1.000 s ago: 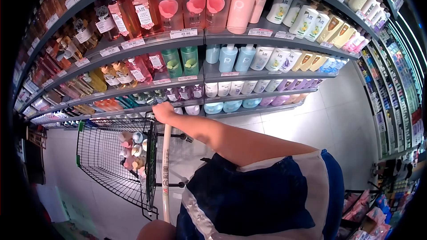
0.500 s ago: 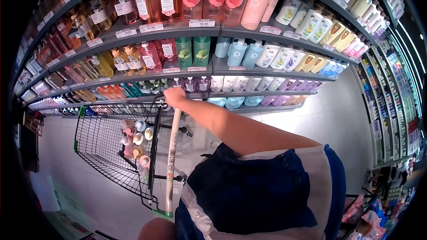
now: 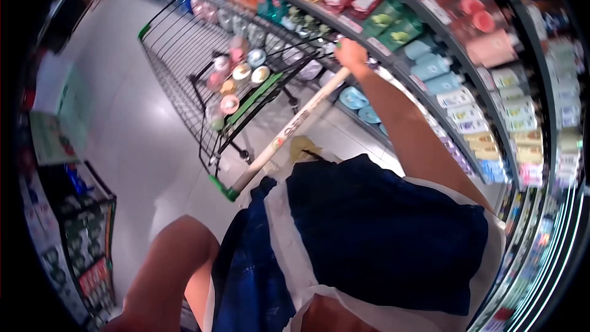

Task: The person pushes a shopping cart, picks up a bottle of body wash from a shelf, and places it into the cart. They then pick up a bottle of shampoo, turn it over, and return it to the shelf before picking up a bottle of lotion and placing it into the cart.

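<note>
My right hand (image 3: 351,54) is closed round the far end of the pale handle bar (image 3: 294,124) of a shopping cart. My right arm stretches forward to it from the right. My left hand is outside the frame; only a bent bare limb shows at the lower left. The black wire cart (image 3: 175,77) has green corner pieces and stands on the floor ahead, to the left of my body. Several pump bottles (image 3: 241,74) with white, pink, blue and golden tops are grouped inside it, near the handle end.
Shelves (image 3: 424,12) of pink, green, blue and white bottles run diagonally along the right, close to the cart's far side. A dark display rack (image 3: 92,233) stands at the lower left, below a pale green box or panel (image 3: 58,132). Pale floor tiles (image 3: 138,104) lie left of the cart.
The view has turned, so the shelves now slant and the cart sits higher and tilted. My right hand, still on the handle, appears further right and up. More of the bent limb shows at lower left.
</note>
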Motion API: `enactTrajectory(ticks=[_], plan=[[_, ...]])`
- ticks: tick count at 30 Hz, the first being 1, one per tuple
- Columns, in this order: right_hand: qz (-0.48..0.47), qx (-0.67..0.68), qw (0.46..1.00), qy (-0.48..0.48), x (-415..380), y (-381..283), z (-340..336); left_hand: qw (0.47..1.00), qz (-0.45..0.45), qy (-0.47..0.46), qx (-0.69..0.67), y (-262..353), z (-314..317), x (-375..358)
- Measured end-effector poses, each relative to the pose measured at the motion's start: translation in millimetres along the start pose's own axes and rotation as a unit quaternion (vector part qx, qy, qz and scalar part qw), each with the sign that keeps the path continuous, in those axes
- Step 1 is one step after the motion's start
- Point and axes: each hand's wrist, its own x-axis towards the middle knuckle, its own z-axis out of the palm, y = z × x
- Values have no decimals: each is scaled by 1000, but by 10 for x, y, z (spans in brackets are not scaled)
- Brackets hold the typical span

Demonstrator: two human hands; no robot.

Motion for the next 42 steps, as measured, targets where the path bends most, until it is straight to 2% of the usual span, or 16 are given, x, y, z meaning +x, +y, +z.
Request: enactTrajectory(ticks=[3,7,11,12,15,16,17,18,21,23,24,25,27,28,33,42], plan=[[-5,-36,999,29,108,76,158,996,7,-17,-92,-136,-204,-131],[-7,-9,1000,-8,104,9,87,998,24,-17,-64,-239,-202,-321],[-69,68,995,27,102,44,85,964,-20,262,-48,-271,353,-430],[-120,82,988,50,130,85,104,966,-48,252,-18,-312,405,-581],[-252,149,954,61,163,-11,7,971,-232,-28,56,-370,288,-1512],[-295,190,935,42,245,-71,40,896,-430,-69,83,-182,495,-1790],[-335,232,913,24,318,-129,82,792,-563,-214,99,-59,485,-2057],[-332,248,910,-18,345,-295,53,741,-603,-282,85,86,471,-2420],[-356,299,873,-149,518,-748,243,691,-573,-431,90,610,524,-3016],[-407,305,837,-202,613,-1021,466,594,-651,-442,169,896,577,-3195],[-429,326,809,-237,650,-1147,615,634,-562,-491,201,928,593,-3239],[-411,278,809,-315,693,-1284,755,601,-558,-520,240,940,620,-3269],[-398,216,786,-421,721,-1553,1090,583,-636,-416,287,892,772,-3259],[-462,185,770,-398,699,-1678,1258,581,-648,-384,309,873,806,-3299],[-589,89,722,-352,416,-2309,2004,565,-612,-420,359,920,821,-3378],[-641,18,717,-272,51,-2664,2550,588,-605,-378,380,850,865,-3412]])
